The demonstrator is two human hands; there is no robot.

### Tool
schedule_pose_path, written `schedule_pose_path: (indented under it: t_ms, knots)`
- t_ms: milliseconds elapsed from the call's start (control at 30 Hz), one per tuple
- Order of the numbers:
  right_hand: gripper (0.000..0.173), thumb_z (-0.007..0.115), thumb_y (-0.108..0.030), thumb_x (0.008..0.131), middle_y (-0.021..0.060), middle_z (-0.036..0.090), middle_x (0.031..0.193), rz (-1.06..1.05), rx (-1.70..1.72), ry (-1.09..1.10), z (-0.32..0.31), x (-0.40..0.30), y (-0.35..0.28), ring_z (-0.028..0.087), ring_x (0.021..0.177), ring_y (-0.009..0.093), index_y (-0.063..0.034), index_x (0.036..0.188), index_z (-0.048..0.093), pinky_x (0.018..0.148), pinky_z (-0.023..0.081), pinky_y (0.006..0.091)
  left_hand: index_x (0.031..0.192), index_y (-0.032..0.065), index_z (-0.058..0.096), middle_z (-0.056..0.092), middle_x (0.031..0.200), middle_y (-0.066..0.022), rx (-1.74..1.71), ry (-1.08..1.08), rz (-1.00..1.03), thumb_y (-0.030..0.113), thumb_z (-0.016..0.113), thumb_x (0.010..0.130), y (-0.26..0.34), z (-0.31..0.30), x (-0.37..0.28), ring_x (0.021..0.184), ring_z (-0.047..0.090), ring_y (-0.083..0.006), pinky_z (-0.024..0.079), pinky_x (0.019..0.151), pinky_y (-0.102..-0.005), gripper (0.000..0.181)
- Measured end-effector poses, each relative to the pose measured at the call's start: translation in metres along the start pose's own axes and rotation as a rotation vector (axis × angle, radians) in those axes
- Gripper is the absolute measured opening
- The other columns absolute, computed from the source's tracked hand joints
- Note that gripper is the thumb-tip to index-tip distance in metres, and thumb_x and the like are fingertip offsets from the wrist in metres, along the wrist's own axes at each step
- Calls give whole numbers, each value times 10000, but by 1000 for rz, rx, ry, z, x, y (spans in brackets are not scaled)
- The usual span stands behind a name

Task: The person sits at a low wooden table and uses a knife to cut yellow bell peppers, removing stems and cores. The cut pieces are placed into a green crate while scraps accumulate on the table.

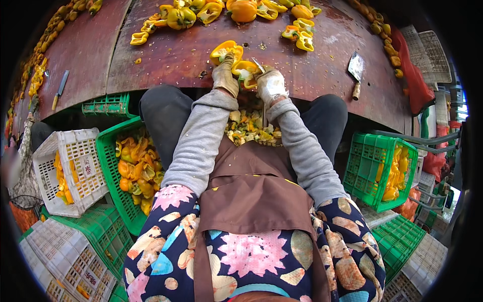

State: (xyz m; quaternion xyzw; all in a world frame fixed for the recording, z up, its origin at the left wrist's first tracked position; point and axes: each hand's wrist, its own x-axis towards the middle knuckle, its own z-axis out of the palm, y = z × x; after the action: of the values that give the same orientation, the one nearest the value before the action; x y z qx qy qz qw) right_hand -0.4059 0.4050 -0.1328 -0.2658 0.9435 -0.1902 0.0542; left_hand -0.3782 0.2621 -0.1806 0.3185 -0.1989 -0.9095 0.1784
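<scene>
At the table's near edge, my left hand (225,76) in a soiled glove grips a yellow-orange bell pepper half (234,50), thumb over its cut face. A second pepper half (246,71) lies between my hands, its pale core facing up; which hand supports it I cannot tell. My right hand (271,83), in a whitish glove, is closed around a small metal tool (258,65) whose tip points up and left beside that half. The tool's exact kind is unclear. Below my hands, between my knees, is a heap of pepper cores and trimmings (247,128).
Cut peppers (211,13) line the far part of the reddish wooden table (169,62). A cleaver (356,70) lies right, a knife (62,87) left. Green crates (117,181) (364,170) and a white crate (85,166) hold peppers beside me. Another person's sleeve (24,162) shows far left.
</scene>
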Motion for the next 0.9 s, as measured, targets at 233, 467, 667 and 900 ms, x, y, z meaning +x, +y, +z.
schedule_pose_path:
  t_ms: [233, 467, 667, 900]
  knots:
    - [161, 575, -120, 842, 150, 690, 800, 425, 448, -146, -2, -18, 22, 678, 676, 260, -28, 912, 687, 609, 550, 370, 1214, 94, 531, 655, 1053, -119, -142, 26, 249, 91, 700, 862, 27, 20, -4, 844, 684, -304, 601, 722, -426, 391]
    - [187, 636, -172, 891, 100, 665, 724, 384, 718, -162, -43, -13, 40, 626, 542, 154, -42, 1021, 669, 472, 512, 308, 1309, 27, 435, 535, 1254, -126, 432, -211, -230, 505, 550, 934, 51, 42, -50, 1091, 588, -331, 510, 895, -436, 618]
    - [291, 679, -190, 845, 156, 697, 908, 166, 493, 55, -54, 12, -16, 669, 800, 289, -55, 1103, 655, 724, 511, 339, 1300, 66, 496, 609, 1173, -109, 95, -437, -314, 361, 519, 986, 24, 27, -63, 990, 634, -262, 555, 845, -448, 432]
    - [156, 521, -113, 878, 107, 653, 718, 152, 591, -120, -27, -35, -21, 631, 596, 227, -36, 911, 652, 536, 506, 361, 1261, 29, 515, 631, 1106, -130, 281, -202, 174, 371, 608, 937, 31, 24, -61, 960, 649, -244, 576, 768, -372, 481]
